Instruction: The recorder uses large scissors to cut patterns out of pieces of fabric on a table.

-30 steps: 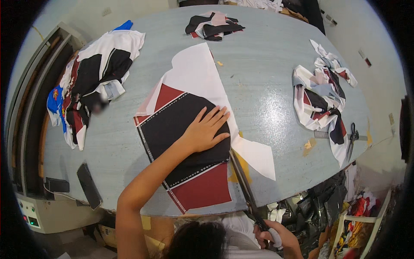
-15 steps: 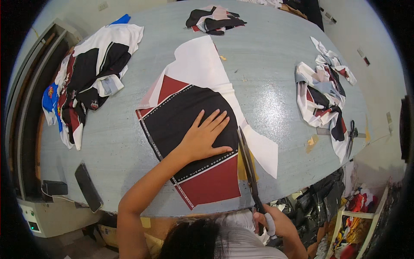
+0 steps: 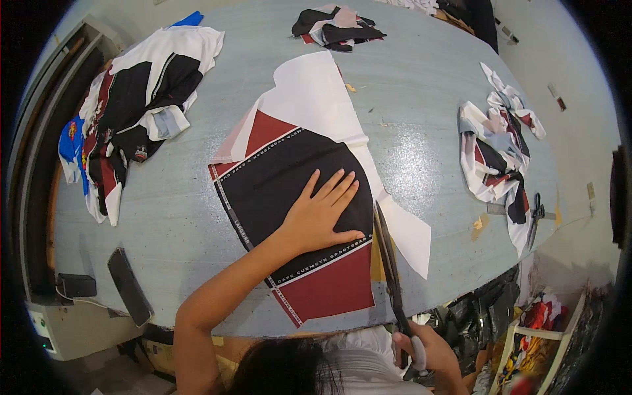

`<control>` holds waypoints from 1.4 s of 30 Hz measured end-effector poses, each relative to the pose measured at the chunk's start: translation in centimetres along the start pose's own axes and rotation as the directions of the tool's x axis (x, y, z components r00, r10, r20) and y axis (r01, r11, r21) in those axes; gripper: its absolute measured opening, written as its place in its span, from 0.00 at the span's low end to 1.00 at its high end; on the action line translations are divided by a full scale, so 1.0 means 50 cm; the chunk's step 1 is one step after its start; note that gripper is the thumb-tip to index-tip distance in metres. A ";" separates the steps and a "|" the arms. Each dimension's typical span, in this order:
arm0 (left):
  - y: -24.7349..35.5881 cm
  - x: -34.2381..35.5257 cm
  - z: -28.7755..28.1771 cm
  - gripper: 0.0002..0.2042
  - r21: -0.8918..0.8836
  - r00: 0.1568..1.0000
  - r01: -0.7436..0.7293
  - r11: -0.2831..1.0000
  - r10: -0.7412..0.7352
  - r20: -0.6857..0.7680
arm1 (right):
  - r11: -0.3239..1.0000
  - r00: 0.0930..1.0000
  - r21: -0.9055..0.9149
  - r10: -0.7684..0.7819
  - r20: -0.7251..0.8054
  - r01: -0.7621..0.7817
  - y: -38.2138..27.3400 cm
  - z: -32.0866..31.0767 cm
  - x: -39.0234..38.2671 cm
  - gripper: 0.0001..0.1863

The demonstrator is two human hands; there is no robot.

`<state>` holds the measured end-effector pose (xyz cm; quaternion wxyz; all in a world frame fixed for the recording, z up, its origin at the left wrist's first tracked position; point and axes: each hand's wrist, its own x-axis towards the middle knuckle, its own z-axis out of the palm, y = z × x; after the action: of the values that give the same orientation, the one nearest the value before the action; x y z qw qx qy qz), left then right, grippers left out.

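Note:
Flat on the table lies a black fabric panel [image 3: 260,204] with maroon ends and printed white edging. White fabric [image 3: 315,92] extends from its far side and runs down along its right edge. My left hand [image 3: 324,212] presses on the black panel, palm down with the fingers spread. In my right hand [image 3: 431,352], at the near table edge, are large dark scissors [image 3: 391,273] gripped by the handles. Their blades point away from me along the panel's right edge, with the tips at the border of black and white cloth. Whether the blades are parted is hard to see.
A printed garment pile [image 3: 135,99] lies at the left, scraps [image 3: 337,27] at the far side and more scraps [image 3: 497,148] at the right. Other scissors [image 3: 536,217] rest by the right edge. A phone [image 3: 130,286] sits near left. Black plastic bags [image 3: 484,316] are below the table.
The whole view has shifted slightly. Against the cloth, both hands and the scissors keep nearly the same place; no fresh cut shows.

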<state>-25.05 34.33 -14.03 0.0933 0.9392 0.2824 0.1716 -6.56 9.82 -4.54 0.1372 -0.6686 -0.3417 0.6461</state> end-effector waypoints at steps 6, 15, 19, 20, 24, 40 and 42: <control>0.007 -0.008 0.006 0.43 0.021 0.999 0.000 1.000 0.001 -0.032 | 0.998 0.998 -0.057 -0.037 -0.052 0.034 -0.018 0.003 0.065 0.31; 0.010 -0.007 0.004 0.45 0.026 0.999 0.016 1.000 -0.015 -0.029 | 0.984 0.995 -0.179 -0.004 -0.102 -0.014 -0.050 0.033 0.064 0.29; 0.010 -0.008 0.001 0.45 0.019 0.999 0.021 1.000 -0.020 -0.030 | 0.982 0.995 -0.188 0.013 -0.101 -0.031 -0.063 0.034 0.063 0.29; 0.010 -0.008 0.002 0.45 0.012 0.999 0.021 1.000 -0.021 -0.030 | 0.982 0.995 -0.188 0.018 -0.102 -0.037 -0.062 0.035 0.063 0.28; 0.008 -0.008 0.002 0.45 0.003 1.000 0.012 1.000 -0.012 -0.017 | 0.971 0.992 -0.229 0.049 -0.115 -0.074 -0.048 0.032 0.067 0.27; 0.006 -0.012 0.002 0.46 -0.007 1.000 -0.015 1.000 0.015 -0.016 | 0.977 0.995 -0.206 0.040 -0.095 -0.059 -0.075 -0.008 0.079 0.33; 0.006 -0.011 0.002 0.46 -0.010 1.000 -0.015 1.000 0.015 -0.019 | 0.975 0.994 -0.212 0.043 -0.102 -0.064 -0.077 -0.008 0.078 0.33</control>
<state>-25.30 33.74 -14.20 0.0941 0.9390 0.2755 0.1829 -7.55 15.22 -5.09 0.0631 -0.7190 -0.3842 0.5758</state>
